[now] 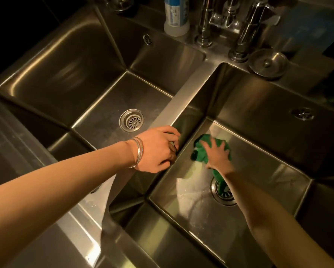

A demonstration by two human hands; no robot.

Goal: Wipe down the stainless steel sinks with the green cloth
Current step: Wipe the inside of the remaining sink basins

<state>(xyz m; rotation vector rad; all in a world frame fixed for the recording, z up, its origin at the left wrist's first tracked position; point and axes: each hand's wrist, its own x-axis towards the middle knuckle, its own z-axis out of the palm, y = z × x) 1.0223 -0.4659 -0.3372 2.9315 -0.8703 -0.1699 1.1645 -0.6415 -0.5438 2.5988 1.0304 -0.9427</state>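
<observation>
Stainless steel fills almost the whole view: two deep sinks side by side, with a narrow divider [183, 97] between them. On the far ledge stand the faucet pipes [245, 26], a round metal plug [267, 62] and a white bottle with a blue label [175, 14].

Down in the right sink [259, 144], the right hand [217, 156] lies flat on the green cloth [200, 151], fingers straight and spread apart, pressing it on the sink floor. The cloth is bunched, near the left wall of this sink, and one end of it trails toward the near side and reaches the drain [223, 193] there.

At the near part of the divider is the left hand [158, 149], fingers curled and close together, fingertips touching the edge. If it holds something small I cannot tell. Thin silver bangles [138, 151] are on its wrist.

Nothing but its own drain [131, 120] lies in the left sink [81, 89].
</observation>
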